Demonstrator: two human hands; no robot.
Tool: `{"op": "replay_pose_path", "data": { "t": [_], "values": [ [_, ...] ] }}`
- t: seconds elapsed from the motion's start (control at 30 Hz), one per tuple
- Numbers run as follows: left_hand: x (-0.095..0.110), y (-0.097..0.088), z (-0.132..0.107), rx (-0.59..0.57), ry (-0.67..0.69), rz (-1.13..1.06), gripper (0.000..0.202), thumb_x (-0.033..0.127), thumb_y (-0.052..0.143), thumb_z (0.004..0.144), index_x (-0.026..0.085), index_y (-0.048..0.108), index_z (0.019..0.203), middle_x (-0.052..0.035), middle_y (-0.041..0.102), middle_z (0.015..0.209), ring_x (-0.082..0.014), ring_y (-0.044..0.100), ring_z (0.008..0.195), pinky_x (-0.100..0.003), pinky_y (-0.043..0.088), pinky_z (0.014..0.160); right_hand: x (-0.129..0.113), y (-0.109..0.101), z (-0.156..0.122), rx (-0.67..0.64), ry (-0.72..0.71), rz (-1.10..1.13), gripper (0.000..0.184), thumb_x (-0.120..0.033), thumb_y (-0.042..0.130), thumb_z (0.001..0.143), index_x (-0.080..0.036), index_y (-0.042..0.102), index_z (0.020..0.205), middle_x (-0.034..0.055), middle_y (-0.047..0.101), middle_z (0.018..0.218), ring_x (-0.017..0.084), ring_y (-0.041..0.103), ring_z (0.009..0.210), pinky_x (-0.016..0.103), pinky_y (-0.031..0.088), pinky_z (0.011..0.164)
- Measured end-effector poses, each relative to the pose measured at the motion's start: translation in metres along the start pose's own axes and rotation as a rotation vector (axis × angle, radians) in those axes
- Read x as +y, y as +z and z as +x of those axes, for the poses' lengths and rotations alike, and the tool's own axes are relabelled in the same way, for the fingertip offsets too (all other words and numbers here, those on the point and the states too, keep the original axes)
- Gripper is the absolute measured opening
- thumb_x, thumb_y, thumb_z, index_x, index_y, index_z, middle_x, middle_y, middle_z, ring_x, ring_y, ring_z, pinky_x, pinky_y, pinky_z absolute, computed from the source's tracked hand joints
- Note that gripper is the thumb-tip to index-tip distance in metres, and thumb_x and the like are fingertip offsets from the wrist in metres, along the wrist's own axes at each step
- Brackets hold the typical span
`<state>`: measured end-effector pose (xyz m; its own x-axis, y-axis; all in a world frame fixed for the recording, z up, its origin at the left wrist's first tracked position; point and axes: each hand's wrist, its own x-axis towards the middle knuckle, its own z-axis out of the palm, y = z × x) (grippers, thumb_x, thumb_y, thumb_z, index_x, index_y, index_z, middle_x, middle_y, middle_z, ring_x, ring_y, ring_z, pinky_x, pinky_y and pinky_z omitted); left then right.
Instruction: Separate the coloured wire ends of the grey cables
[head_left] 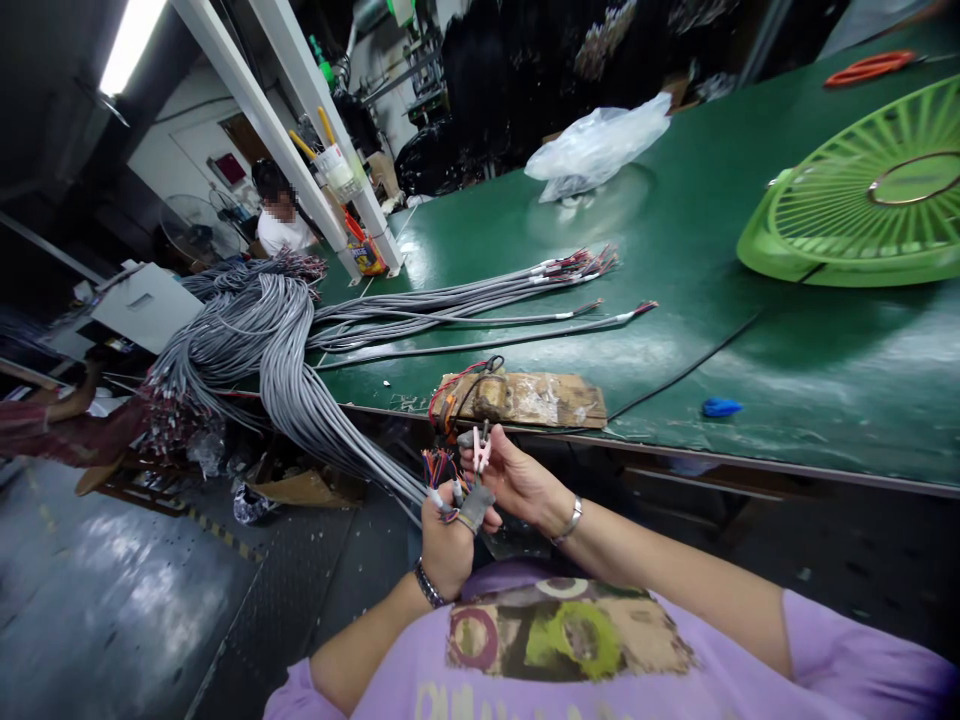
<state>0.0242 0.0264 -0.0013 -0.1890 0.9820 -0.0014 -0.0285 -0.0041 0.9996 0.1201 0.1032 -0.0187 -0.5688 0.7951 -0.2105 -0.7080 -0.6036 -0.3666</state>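
My left hand (448,548) is closed around the ends of a bundle of grey cables (360,440), in front of the table edge. Thin coloured wires (437,466) fan out above its fingers. A small grey piece (475,508) sits at these fingers; I cannot tell if it is tape or cloth. Just to the right, my right hand (525,482) pinches a small pink-handled tool (481,450), close to the wire ends. Its exact kind is too small to make out. Beyond both hands lies a worn wooden block (544,400) with red and black leads at its left end.
More grey cables (420,308) lie across the green table (675,350), piled at the left. A green fan (847,220), a plastic bag (600,145), orange-handled scissors (870,68) and a blue object (720,407) rest there. A person (283,215) sits beyond the post.
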Motion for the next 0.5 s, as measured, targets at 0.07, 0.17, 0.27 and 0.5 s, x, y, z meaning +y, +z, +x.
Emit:
{"op": "replay_pose_path", "data": {
  "t": [0.07,0.17,0.27,0.5],
  "values": [
    [-0.001,-0.001,-0.001,0.005,0.006,-0.006,0.024,0.039,0.066,0.074,0.016,0.061,0.068,0.001,0.062,0.051,-0.0109,0.054,0.045,-0.022,0.044,0.049,0.0,0.0,-0.002,-0.043,0.028,0.02,0.042,-0.057,0.063,0.072,-0.016,0.067,0.084,0.003,0.065,0.073,0.013,0.057,0.065,0.024,0.047,0.062],
    [-0.002,-0.005,-0.004,0.024,0.009,0.003,0.025,0.04,0.066,0.074,0.016,0.062,0.069,0.001,0.062,0.05,-0.0116,0.054,0.045,-0.024,0.045,0.049,-0.001,-0.004,-0.006,-0.1,0.064,0.019,0.048,-0.062,0.056,0.075,-0.017,0.066,0.087,0.0033,0.064,0.075,0.012,0.057,0.065,0.025,0.046,0.061],
    [-0.003,-0.009,-0.007,0.033,0.011,0.012,0.024,0.039,0.066,0.074,0.016,0.062,0.07,0.0004,0.062,0.05,-0.0122,0.055,0.046,-0.024,0.045,0.049,-0.002,-0.01,-0.012,-0.126,0.096,-0.016,0.048,-0.061,0.052,0.079,-0.016,0.065,0.087,0.0045,0.064,0.076,0.013,0.057,0.066,0.025,0.045,0.06],
    [-0.004,-0.014,-0.008,0.033,0.022,-0.028,0.025,0.039,0.065,0.074,0.015,0.061,0.068,-0.0003,0.063,0.052,-0.0124,0.056,0.047,-0.024,0.045,0.05,-0.009,-0.013,-0.025,-0.169,0.119,-0.184,0.032,-0.046,0.059,0.081,-0.015,0.066,0.087,0.0037,0.064,0.077,0.011,0.056,0.065,0.024,0.045,0.064]
  ]
}}
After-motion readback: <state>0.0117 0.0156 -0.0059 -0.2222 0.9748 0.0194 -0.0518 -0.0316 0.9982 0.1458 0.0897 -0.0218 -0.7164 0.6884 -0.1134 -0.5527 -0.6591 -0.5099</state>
